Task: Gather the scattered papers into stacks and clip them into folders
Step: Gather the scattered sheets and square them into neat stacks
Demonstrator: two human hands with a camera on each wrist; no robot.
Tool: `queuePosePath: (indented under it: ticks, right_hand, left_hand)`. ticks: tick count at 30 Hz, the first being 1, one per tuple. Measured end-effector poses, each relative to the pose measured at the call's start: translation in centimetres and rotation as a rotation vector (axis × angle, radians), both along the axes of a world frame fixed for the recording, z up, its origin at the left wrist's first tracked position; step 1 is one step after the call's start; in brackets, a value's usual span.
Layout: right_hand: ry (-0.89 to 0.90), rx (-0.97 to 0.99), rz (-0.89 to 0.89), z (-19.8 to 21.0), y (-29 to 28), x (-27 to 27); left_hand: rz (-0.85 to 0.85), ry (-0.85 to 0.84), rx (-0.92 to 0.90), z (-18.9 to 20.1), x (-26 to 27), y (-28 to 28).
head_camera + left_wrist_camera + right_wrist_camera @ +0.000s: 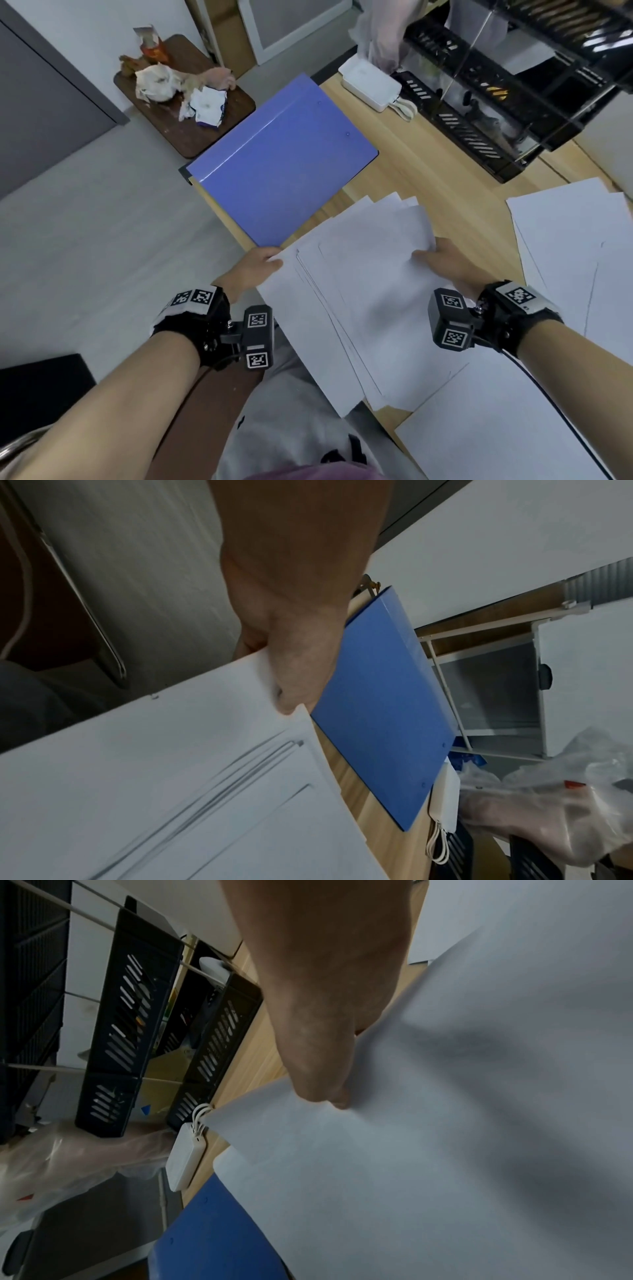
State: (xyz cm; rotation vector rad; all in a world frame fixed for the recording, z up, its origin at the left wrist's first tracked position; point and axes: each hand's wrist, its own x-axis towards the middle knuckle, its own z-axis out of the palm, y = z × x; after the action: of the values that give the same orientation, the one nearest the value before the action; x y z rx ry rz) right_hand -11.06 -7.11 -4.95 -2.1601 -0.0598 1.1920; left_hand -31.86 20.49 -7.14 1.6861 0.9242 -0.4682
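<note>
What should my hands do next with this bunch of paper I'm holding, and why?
Probably tap the sheets square on the desk. Your left hand and right hand pinch opposite edges, but the sheets are fanned with corners sticking out, and the blue folder is closed.

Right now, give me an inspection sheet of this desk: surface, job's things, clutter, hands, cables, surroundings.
Surface: wooden desk, mostly covered by paper.
Job's things: uneven paper bundle held up; closed blue folder overhanging the desk edge; loose sheets at right and near.
Clutter: white power bank; black trays; plastic bag.
Hands: left hand and right hand grip the bundle's opposite edges.
Cables: short white loops on the power bank.
Surroundings: brown stool bearing crumpled wrappers.
</note>
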Motion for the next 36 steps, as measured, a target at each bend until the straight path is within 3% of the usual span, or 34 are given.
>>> queuePosePath:
  ticks: [10, 17, 21, 24, 28, 30, 33, 36]
  right_hand:
    - [0.045, 0.053, -0.158, -1.0, -2.2, -0.3]
    - [0.076, 0.058, -0.107, -2.0, -0.7, -1.2]
    - [0.041, 0.026, -0.104, -2.4, 0.3, -1.1]
    - [-0.02, 0.012, -0.096, -2.5, 1.1, -1.1]
    - [-0.03, 0.083, -0.29, -1.0, 1.4, -0.4]
    - [0.039, 0.146, -0.312, 0.2, 0.8, 0.2]
    - [0.133, 0.187, -0.162, 2.3, -0.4, 1.1]
    - [0.12, 0.242, -0.14, 3.8, -1.2, 1.5]
  left_hand:
    - [0.131, -0.011, -0.103, 0.3, 6.1, -0.5]
    - [-0.035, 0.091, -0.131, -0.4, 8.3, -0.7]
    - [-0.219, 0.049, -0.22, -0.1, 9.1, -0.8]
    - [-0.391, -0.03, -0.166, -0.3, 10.1, -1.1]
    - [-0.595, -0.1, -0.049, 1.0, 12.2, -0.2]
    - [-0.577, -0.151, -0.106, 2.0, 13.4, 0.4]
    - [-0.519, -0.2, -0.178, 4.0, 15.1, 0.9]
    - [-0.449, -0.212, -0.262, 5.8, 17.1, 1.0]
